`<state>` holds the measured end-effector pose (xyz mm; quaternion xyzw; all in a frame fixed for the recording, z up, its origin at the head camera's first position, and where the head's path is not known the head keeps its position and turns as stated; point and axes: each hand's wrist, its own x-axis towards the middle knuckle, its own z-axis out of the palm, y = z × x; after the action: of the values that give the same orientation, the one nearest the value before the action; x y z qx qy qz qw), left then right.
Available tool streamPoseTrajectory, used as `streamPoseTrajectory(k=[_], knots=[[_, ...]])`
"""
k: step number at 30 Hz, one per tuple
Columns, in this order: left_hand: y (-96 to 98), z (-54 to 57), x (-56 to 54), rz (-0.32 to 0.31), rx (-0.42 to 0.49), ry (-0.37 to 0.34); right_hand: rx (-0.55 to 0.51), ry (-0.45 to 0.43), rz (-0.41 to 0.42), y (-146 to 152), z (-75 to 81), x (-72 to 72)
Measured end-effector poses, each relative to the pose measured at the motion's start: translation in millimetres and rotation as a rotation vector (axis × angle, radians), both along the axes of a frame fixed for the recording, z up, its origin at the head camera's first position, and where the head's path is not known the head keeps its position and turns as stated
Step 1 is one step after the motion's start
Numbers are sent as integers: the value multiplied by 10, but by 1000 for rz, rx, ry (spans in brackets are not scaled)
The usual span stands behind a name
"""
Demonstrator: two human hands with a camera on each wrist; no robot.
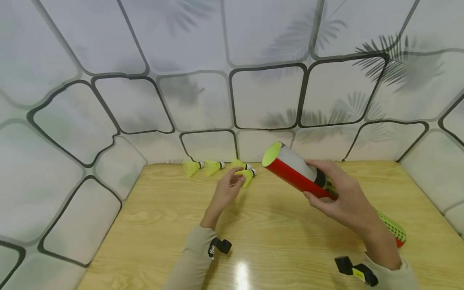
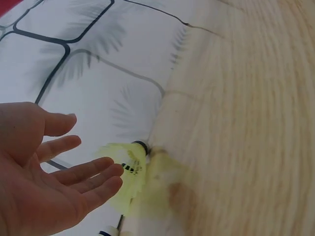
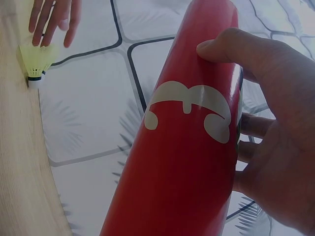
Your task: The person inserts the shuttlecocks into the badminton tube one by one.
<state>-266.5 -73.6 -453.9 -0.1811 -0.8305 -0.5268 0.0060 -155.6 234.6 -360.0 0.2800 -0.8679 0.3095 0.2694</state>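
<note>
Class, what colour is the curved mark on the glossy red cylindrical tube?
Curved mark on the tube: greyish white, clearest in the right wrist view.

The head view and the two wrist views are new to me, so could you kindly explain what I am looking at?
There is no machine: a person works with two bare hands. The head view comes from a camera worn on the head, looking forward and down; the others, from each wrist. Four yellow shuttlecocks lie on the wooden table, near the patterned wall. The left hand is at the rightmost pair, its fingers relaxed; whether they touch is hard to tell. The right hand grips a red and grey tube, tilted above the table. Another tube lies partly hidden behind the right forearm.
</note>
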Motion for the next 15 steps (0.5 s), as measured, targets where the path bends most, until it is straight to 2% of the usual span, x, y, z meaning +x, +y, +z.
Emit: streamPoseTrajectory(k=[5,9,12,15], knots=[[22,-132,-44,-88,29,-97,-9,-3,-2,-4,-4,6],[63,-194,-68,-138,15,-129,-13,3,-16,30,-7,13],[77,-195,-61,-114,-8,-110,-14,14,-29,51,-10,19],[70,-185,-54,-44,2,-68,-14,15,-41,58,-5,21]])
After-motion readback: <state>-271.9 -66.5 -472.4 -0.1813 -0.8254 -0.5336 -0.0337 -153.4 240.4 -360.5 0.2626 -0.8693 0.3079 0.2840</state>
